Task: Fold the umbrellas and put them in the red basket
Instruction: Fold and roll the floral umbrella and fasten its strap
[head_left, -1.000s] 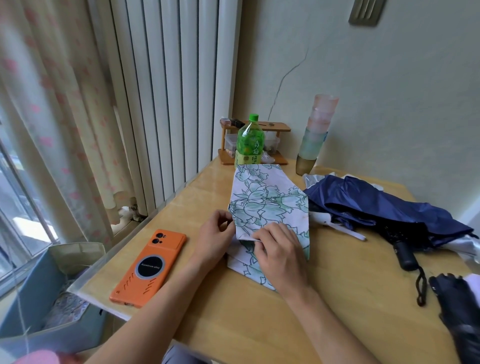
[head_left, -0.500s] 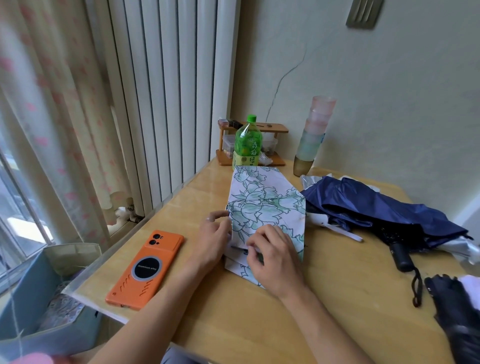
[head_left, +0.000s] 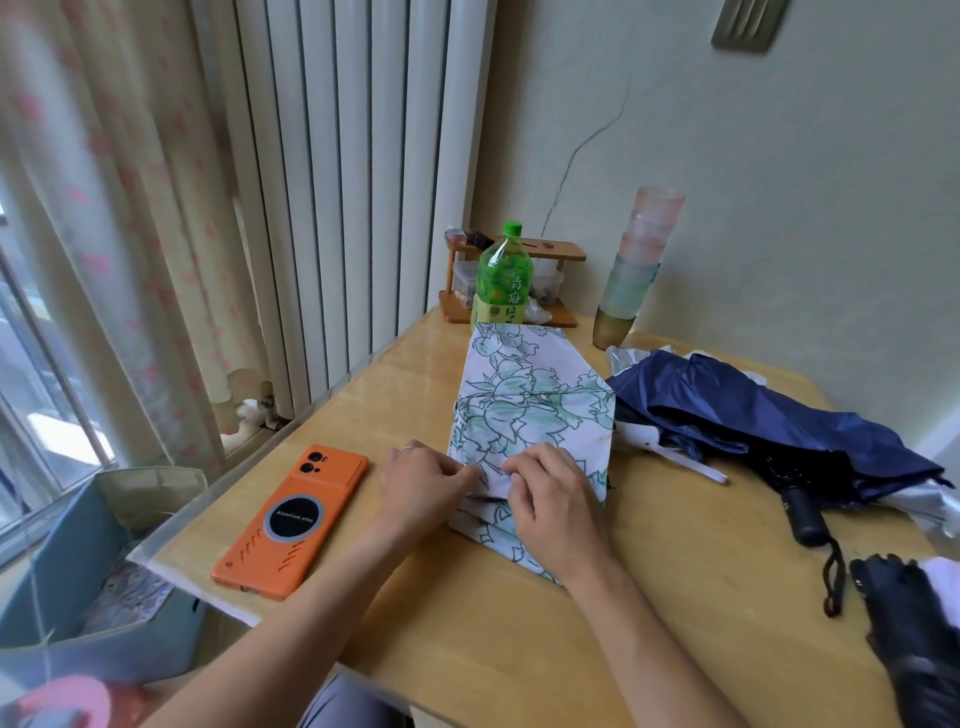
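Together, left hand (head_left: 423, 480), right hand (head_left: 553, 499) on one floral umbrella (head_left: 524, 410)

Your left hand (head_left: 423, 486) and right hand (head_left: 553, 506) cover the near end of the floral umbrella (head_left: 524, 405), and their fingertips are tucked out of sight in its folds. That umbrella hides the bottle's (head_left: 503, 280) base. The frame's right edge cuts off the navy umbrella (head_left: 753, 410) and the black umbrella (head_left: 909, 639). At bottom left, a pink shape (head_left: 67, 701) is blurred and cropped; you cannot tell what it is.
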